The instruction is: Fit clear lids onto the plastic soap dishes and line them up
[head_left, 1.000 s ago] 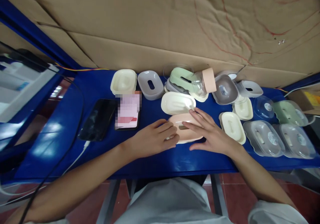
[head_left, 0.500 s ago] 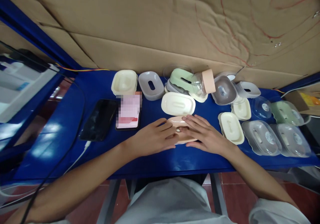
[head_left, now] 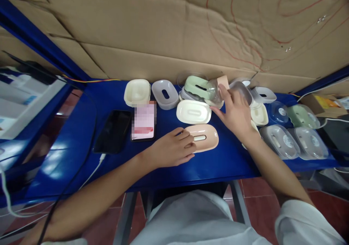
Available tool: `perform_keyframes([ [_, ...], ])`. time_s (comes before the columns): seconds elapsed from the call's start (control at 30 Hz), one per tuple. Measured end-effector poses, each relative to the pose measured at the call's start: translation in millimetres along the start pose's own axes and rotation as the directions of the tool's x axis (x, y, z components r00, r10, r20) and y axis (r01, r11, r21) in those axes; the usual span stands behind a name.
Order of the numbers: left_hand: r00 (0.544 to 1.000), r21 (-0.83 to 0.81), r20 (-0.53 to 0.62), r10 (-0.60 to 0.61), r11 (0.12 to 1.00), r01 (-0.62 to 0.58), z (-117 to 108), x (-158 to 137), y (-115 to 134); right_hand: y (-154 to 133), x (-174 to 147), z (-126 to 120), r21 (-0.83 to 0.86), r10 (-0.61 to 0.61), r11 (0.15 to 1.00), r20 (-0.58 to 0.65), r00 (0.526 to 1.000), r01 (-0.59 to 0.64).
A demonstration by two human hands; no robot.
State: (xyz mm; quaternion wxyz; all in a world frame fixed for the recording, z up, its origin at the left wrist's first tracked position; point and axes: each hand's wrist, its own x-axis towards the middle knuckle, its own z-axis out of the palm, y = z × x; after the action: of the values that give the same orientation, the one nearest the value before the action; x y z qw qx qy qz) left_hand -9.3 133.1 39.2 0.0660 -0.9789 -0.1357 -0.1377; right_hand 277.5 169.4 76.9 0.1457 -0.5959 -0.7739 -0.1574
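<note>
A peach soap dish (head_left: 208, 134) with a pale strip in its middle slot lies near the table's front. My left hand (head_left: 176, 148) grips its left end with curled fingers. Farther right and back, my right hand (head_left: 236, 112) reaches out, thumb and fingers apart, around a leaning clear cover (head_left: 215, 92) with a peach piece (head_left: 223, 80) at its top. Its fingertips are at the peach piece; firm contact cannot be made out. Just behind the peach dish is a cream dish (head_left: 193, 111). A green slotted tray (head_left: 196, 86) sits beside the clear cover.
Two phones, one dark (head_left: 113, 131) and one lit (head_left: 144, 121), lie to the left with a white cable. Cream (head_left: 137, 91) and grey (head_left: 165, 94) dishes stand at the back. Several clear-lidded grey dishes (head_left: 280, 141) sit at right. Cardboard (head_left: 152, 44) walls the back.
My right hand has left the peach dish and moved right and back to the clear cover with the peach piece. My left hand stays on the dish. The view has shifted slightly.
</note>
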Motion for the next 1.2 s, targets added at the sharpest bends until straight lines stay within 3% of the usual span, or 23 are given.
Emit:
perform_keyframes([
  [0.1, 1.000, -0.007, 0.000, -0.005, 1.000, 0.005, -1.1, 0.1, 0.0, 10.3, 27.0, -4.1, -0.109, -0.089, 0.989, 0.095, 0.992, 0.099],
  [0.2, 1.000, -0.012, 0.000, -0.005, 1.000, 0.005, -0.9, -0.6, -0.1, 31.9, 47.1, -14.3, -0.105, -0.240, 0.961, 0.138, 0.961, 0.255],
  [0.3, 1.000, -0.019, -0.009, -0.008, 1.000, 0.008, 0.0, -1.2, -0.2, 53.6, 60.2, -27.6, -0.001, -0.341, 0.938, 0.155, 0.927, 0.346],
  [0.4, 1.000, -0.033, -0.022, -0.004, 0.999, 0.003, 0.9, -1.3, -0.6, 63.5, 63.0, -36.2, 0.184, -0.314, 0.939, 0.110, 0.943, 0.291],
  [0.53, 0.999, -0.044, -0.045, 0.004, 0.999, -0.006, 1.7, -0.6, -1.5, 55.7, 47.2, -32.9, 0.495, -0.209, 0.848, -0.012, 0.978, 0.188],
  [0.63, 0.998, -0.057, -0.064, -0.003, 0.998, 0.000, 2.2, -0.4, -2.7, 39.1, 24.3, -24.5, 0.670, -0.185, 0.711, -0.117, 0.976, 0.215],
  [0.7, 0.995, -0.067, -0.100, -0.008, 0.998, 0.001, 2.0, -0.9, -3.4, 24.3, 7.4, -18.2, 0.686, -0.235, 0.678, -0.140, 0.962, 0.265],
  [0.93, 0.928, -0.010, -0.371, -0.018, 1.000, 0.016, 2.7, -5.3, -4.2, -23.3, -28.0, 0.8, 0.689, -0.503, 0.632, 0.015, 0.864, 0.355],
  [1.03, 0.937, -0.035, -0.349, -0.026, 0.999, 0.014, 4.9, -6.2, -5.6, -16.4, -31.6, -6.2, 0.695, -0.549, 0.618, 0.046, 0.835, 0.367],
  [1.2, 0.969, -0.060, -0.244, -0.032, 0.998, 0.018, 3.4, -5.0, -7.0, 14.8, -49.2, -15.7, 0.682, -0.512, 0.681, 0.184, 0.839, 0.265],
])
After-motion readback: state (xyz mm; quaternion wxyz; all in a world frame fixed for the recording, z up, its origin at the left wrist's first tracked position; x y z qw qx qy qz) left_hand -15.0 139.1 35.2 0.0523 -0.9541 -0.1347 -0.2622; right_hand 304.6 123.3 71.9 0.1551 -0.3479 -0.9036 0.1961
